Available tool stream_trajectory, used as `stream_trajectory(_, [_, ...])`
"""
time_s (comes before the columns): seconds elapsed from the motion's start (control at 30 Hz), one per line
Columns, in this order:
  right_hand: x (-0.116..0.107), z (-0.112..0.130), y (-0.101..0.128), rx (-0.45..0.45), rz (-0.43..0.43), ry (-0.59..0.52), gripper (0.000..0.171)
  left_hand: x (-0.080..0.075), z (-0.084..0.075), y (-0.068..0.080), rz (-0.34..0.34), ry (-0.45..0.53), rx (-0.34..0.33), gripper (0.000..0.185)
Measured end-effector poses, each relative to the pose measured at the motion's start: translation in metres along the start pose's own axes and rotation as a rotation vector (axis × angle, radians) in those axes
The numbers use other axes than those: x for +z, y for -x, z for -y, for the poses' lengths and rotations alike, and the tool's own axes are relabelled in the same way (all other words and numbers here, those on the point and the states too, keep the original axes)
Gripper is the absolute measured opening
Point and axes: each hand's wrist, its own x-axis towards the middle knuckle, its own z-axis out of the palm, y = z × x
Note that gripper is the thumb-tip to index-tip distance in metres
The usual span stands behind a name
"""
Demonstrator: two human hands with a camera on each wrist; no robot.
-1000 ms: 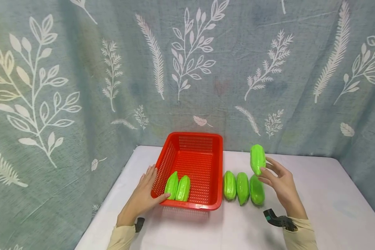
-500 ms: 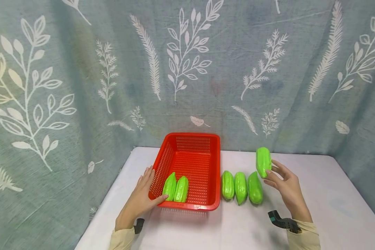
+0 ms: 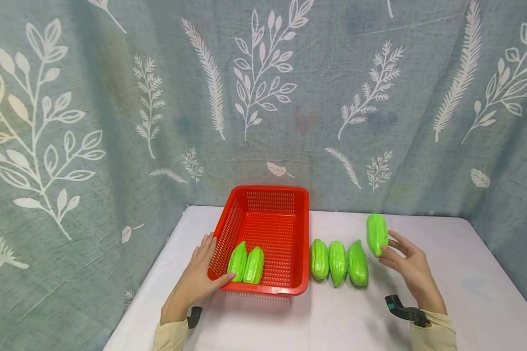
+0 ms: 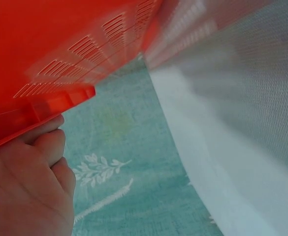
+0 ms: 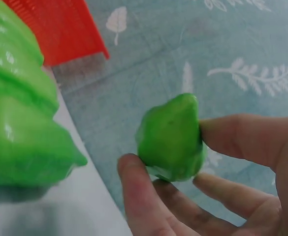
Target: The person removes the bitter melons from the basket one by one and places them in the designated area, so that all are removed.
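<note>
The right hand (image 3: 410, 270) pinches a green gourd (image 3: 376, 234) between thumb and fingertips (image 5: 139, 184), holding it upright above the white table (image 3: 342, 321), just right of a row of three more gourds (image 3: 338, 262). Those three lie side by side on the cloth, touching one another, between the held gourd and the red basket (image 3: 285, 287). In the right wrist view the held gourd (image 5: 172, 137) sits clear of the row, with the nearest of the lying gourds bulging large at the left edge and a corner of the basket behind them.

The left hand (image 3: 197, 278) rests against the basket's near left corner, fingers laid straight along the outer wall and thumb near the front rim; the left wrist view shows the fingers (image 4: 45, 142) tucked under the rim. Inside the basket two gourds (image 3: 247, 263) lean together in the near left corner, close to that hand. A leaf-printed grey-green curtain (image 3: 114, 97) hangs behind and beside the table.
</note>
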Motion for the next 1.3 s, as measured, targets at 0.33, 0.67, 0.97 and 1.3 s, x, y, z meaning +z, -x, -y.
stream_trajectory(0.33, [-0.009, -0.019, -0.006, 0.011, 0.064, 0.085, 0.081, 0.001, 0.001, 0.000, 0.003, -0.001, -0.003, 0.118])
stream_trajectory(0.67, [-0.018, -0.035, -0.012, 0.069, 0.107, 0.151, 0.080, -0.001, 0.000, 0.000, 0.002, 0.004, -0.012, 0.118])
stream_trajectory(0.97, [-0.021, -0.038, -0.011, 0.124, 0.162, 0.184, 0.081, 0.000, -0.001, 0.000, -0.002, 0.001, -0.016, 0.117])
stream_trajectory(1.3, [-0.024, -0.039, -0.012, 0.174, 0.208, 0.240, 0.079, 0.001, -0.001, 0.001, -0.015, 0.006, -0.004, 0.118])
